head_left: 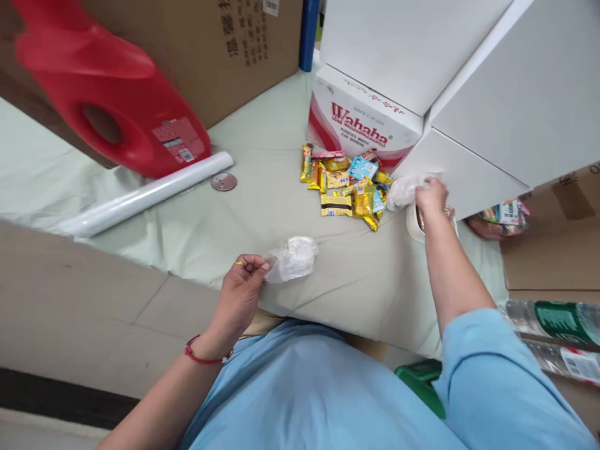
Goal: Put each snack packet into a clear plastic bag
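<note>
Head view: pale green cloth (pixel 262 206) spread over the work surface. Large brown carton (pixel 187 62) at the back left, red jug (pixel 135 94) in front of it. Wahaha box (pixel 365 125) back right, against bigger white boxes (pixel 515 94). Roll of clear film (pixel 154 194) by the jug's base. Wrapped snacks (pixel 337 180) heaped before the Wahaha box. Left hand (pixel 241 287), near edge: thumb and fingers pinch a clear plastic bag (pixel 300 256). Right hand (pixel 431 195): fingers closed on crumpled clear plastic (pixel 402 190), beside the snacks; pale tub (pixel 413 225) partly hidden by that wrist. Metal disc (pixel 224 181) near the roll.
</note>
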